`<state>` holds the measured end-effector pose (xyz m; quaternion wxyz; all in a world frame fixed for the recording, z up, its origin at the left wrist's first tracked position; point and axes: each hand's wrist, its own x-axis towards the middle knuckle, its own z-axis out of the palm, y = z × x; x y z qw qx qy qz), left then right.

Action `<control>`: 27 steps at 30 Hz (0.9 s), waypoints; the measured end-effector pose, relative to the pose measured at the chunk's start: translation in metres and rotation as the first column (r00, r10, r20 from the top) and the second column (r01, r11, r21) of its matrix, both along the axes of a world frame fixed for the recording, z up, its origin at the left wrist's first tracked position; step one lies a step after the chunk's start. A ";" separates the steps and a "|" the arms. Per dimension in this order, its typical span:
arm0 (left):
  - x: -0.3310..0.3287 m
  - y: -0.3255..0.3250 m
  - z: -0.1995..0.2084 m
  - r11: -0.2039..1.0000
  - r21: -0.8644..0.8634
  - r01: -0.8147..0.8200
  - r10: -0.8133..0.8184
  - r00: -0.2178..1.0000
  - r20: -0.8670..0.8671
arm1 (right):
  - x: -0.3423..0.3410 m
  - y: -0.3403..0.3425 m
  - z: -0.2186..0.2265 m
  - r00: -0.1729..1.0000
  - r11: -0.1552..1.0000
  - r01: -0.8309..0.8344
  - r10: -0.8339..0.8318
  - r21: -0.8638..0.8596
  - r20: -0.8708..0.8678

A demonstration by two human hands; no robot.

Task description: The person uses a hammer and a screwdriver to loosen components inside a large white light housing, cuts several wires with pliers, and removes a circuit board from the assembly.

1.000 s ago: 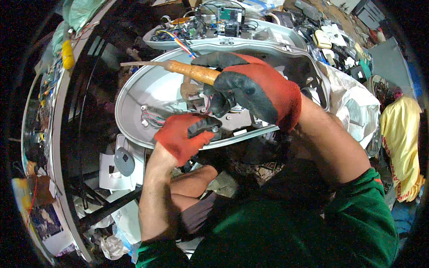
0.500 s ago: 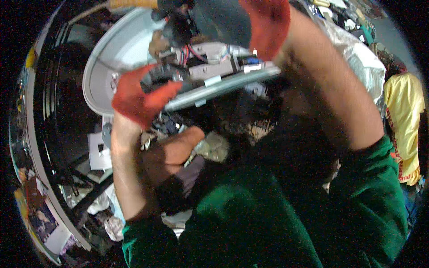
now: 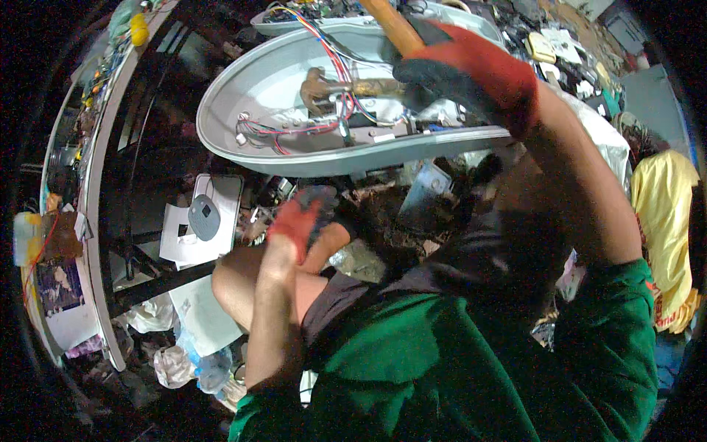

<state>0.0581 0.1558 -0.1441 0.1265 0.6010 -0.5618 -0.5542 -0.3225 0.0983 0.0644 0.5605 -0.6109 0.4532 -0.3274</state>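
Observation:
A grey, oval plastic shell point(image 3: 221, 125) lies in front of me, with coloured wires point(image 3: 335, 55) and white parts inside. In a red and black glove, my right hand point(image 3: 471, 77) is above the shell's right part, closed round a wooden-handled tool point(image 3: 394, 26) whose far end is out of view. A hammer point(image 3: 318, 92) with a brown, worn head is in the shell; its handle runs under the right hand, and whether the hand grips it is hidden. My left hand point(image 3: 302, 217), gloved alike, is below the shell beside my knee. Its fingers are blurred against dark debris.
White flat panels point(image 3: 180, 236) and a grey round-ended part point(image 3: 205, 217) lie left of my leg. A long metal-edged frame point(image 3: 107, 184) runs down the left. Mixed scrap point(image 3: 556, 51) is heaped at the upper right, above a yellow sack point(image 3: 659, 214). Crumpled plastic point(image 3: 210, 372) lies lower left.
My left hand has let go of the shell's near rim and dropped toward my knee. The shell now sits flatter, showing its inside. My right hand appears lower, with the wooden handle in view.

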 end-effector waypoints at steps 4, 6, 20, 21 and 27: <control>-0.080 0.009 -0.026 0.881 0.369 -0.295 0.452 0.752 -0.479 | -0.049 -0.010 -0.047 0.930 0.986 0.051 -0.105 -0.159 -0.353; -0.093 0.010 -0.059 0.818 0.490 -0.303 0.569 0.553 -0.608 | -0.081 -0.028 -0.069 0.767 0.973 -0.180 0.048 -0.143 -0.639; -0.087 0.045 -0.120 0.919 -0.341 0.198 -0.204 0.979 0.021 | -0.034 -0.038 -0.074 0.582 0.816 -0.491 0.048 -0.304 -0.812; -0.090 0.043 -0.121 0.971 -0.218 0.099 -0.132 0.981 -0.143 | -0.024 -0.039 -0.074 0.636 0.817 -0.509 0.146 -0.270 -0.758; -0.106 0.035 -0.117 0.575 0.809 -0.123 0.817 0.136 -0.561 | 0.040 -0.051 -0.101 0.803 0.778 -0.587 0.526 -0.223 -0.280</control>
